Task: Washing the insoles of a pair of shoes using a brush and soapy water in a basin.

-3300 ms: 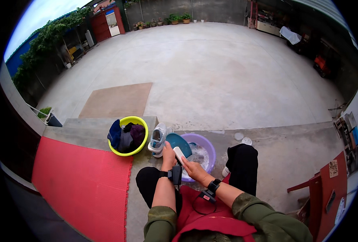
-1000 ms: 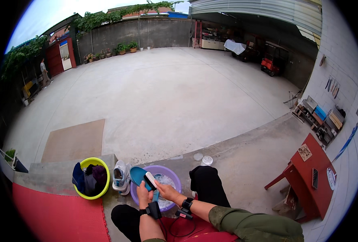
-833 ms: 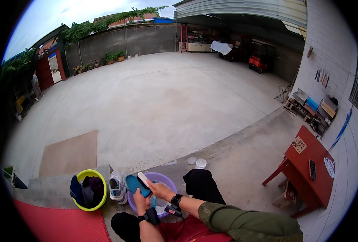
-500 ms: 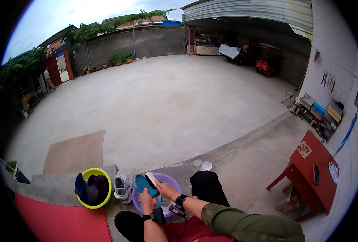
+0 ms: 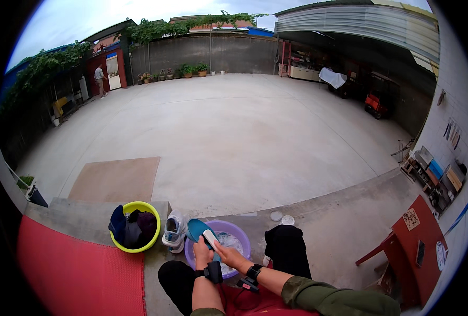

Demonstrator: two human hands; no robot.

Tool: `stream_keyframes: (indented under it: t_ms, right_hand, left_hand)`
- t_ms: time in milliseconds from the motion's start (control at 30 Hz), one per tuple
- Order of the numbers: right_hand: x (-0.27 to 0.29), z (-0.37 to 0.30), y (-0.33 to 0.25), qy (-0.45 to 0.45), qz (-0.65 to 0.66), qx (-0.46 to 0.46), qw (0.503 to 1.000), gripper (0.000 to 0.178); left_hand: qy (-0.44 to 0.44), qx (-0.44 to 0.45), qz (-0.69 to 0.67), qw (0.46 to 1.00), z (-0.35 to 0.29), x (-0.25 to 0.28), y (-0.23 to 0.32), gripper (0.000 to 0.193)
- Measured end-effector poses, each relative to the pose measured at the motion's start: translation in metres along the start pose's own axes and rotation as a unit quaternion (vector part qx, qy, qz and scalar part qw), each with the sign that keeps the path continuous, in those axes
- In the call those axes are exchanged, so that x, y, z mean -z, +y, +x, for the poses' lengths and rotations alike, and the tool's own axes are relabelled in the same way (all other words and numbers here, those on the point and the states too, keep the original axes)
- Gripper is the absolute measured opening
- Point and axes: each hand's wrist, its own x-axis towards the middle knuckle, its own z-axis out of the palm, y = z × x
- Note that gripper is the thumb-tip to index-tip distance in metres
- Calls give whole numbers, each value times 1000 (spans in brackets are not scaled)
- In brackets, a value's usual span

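Observation:
Over a purple basin (image 5: 246, 243) of sudsy water, my left hand (image 5: 203, 254) is closed around a teal sole-shaped piece (image 5: 196, 227), tilted up above the basin's far left rim. My right hand (image 5: 232, 257) grips a white scrubbing brush (image 5: 210, 238) and holds it against the teal piece; its bristles are hidden. Left of the basin stand white sneakers (image 5: 174, 231), close together. A yellow-green basin (image 5: 159, 227) farther left holds dark clothes (image 5: 134, 231).
Two small round white lids or dishes (image 5: 287, 220) lie beyond my right knee. A red mat (image 5: 81, 258) covers the step at left. To the right stands a red table (image 5: 413, 237) with a phone (image 5: 420, 253). A person (image 5: 99, 79) is near the far gate.
My view has shifted, moving the scene rightward. The brush has slid lower along the teal piece, nearer my left hand. The distant person has walked toward the gate.

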Motion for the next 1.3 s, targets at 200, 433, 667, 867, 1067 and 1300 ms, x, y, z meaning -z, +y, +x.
stream_keyframes:
  t_ms: [200, 433, 667, 867, 1067, 1300]
  right_hand:
    - [23, 36, 14, 50, -38, -50, 997, 36]
    - [34, 13, 16, 36, -38, -21, 998, 40]
    - [26, -2, -5, 7, -18, 59, 998, 41]
    - [57, 28, 6, 56, -43, -67, 995, 38]
    - [36, -4, -13, -14, -19, 34, 999, 39]
    - [56, 29, -5, 6, -61, -91, 994, 37]
  left_hand:
    - [-83, 24, 30, 996, -13, -7, -10, 27]
    - [-64, 73, -2, 995, -24, -28, -2, 27]
    - [-47, 50, -20, 997, -11, -8, 1, 31]
    - [-106, 96, 13, 990, -35, -39, -9, 32]
    - [-36, 85, -15, 996, -13, -13, 1, 35]
    - [-109, 83, -4, 991, -24, -25, -9, 38]
